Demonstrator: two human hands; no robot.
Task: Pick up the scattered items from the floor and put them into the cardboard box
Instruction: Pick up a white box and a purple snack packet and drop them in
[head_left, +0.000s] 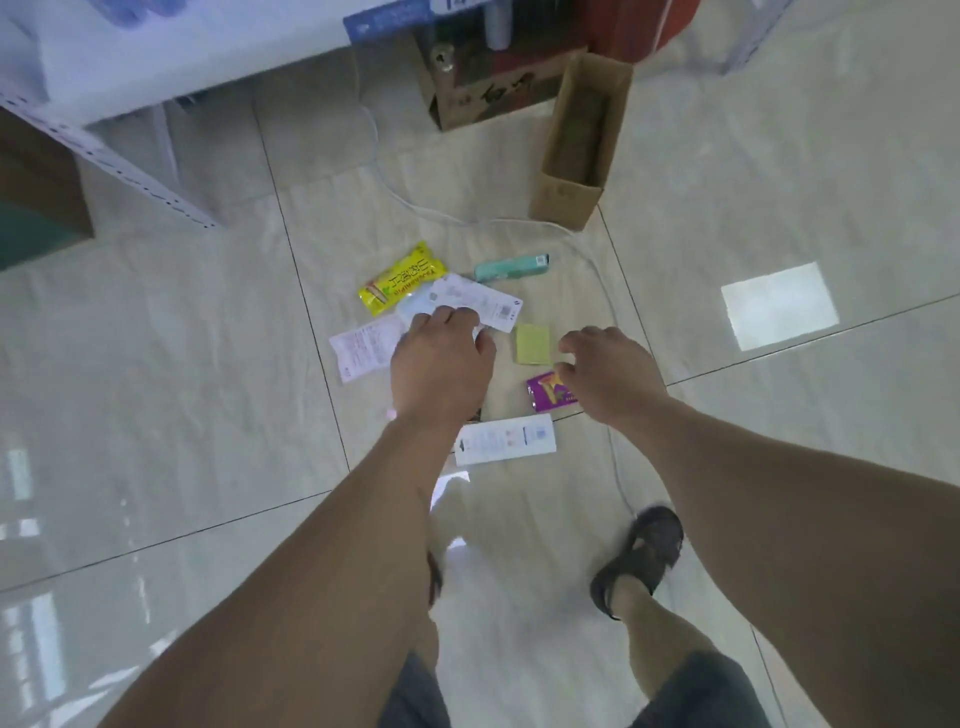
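Both hands, left hand (441, 358) and right hand (608, 374), hover loose-fingered and empty over packets just short of the cardboard box (582, 140), so a rushed grab might slide those flat ones away.

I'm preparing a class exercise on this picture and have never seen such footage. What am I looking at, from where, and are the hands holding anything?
One camera, worn on a person's head, looks down at their own arms and the tiled floor. The left hand reaches over white packets; the right hand hovers by a purple packet. Neither plainly holds anything. Also scattered: a yellow packet, a green tube and a yellow pad. The open cardboard box stands beyond them.
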